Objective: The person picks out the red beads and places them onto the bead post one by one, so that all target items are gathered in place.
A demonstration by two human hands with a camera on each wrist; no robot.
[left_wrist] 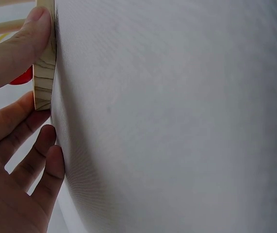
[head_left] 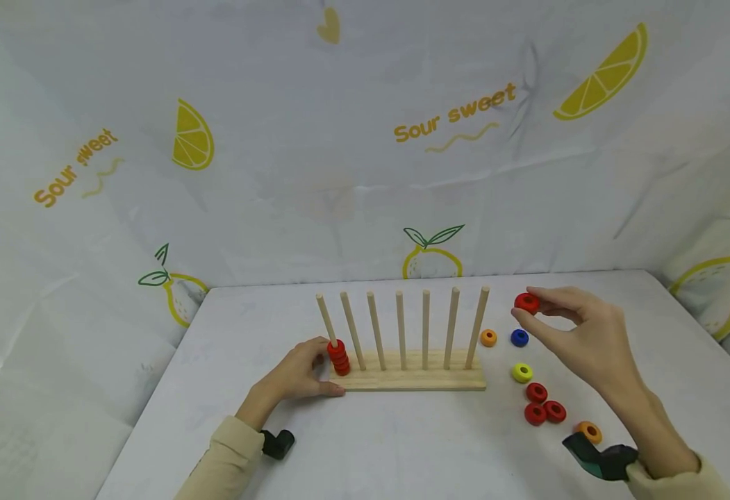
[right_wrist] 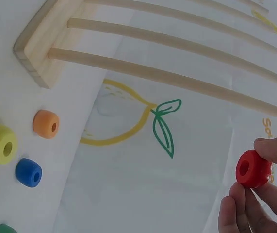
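A wooden peg rack (head_left: 411, 380) with a row of upright pegs stands on the table. Several red beads (head_left: 338, 358) are stacked on its leftmost peg. My left hand (head_left: 299, 371) grips that end of the base; the left wrist view has the thumb on the front edge and fingertips at the end of the wood (left_wrist: 43, 85). To the right of the rack and raised off the table, my right hand (head_left: 586, 333) pinches a red bead (head_left: 526, 303) between thumb and fingers. In the right wrist view this bead (right_wrist: 252, 169) shows its hole, away from any peg.
Loose beads lie right of the rack: orange (head_left: 488, 338), blue (head_left: 519, 338), yellow (head_left: 522, 373), three red (head_left: 536, 393) and another orange (head_left: 590, 432) near the right wrist strap. A green bead (right_wrist: 6, 228) shows in the right wrist view. A lemon-printed cloth (head_left: 302, 173) hangs behind.
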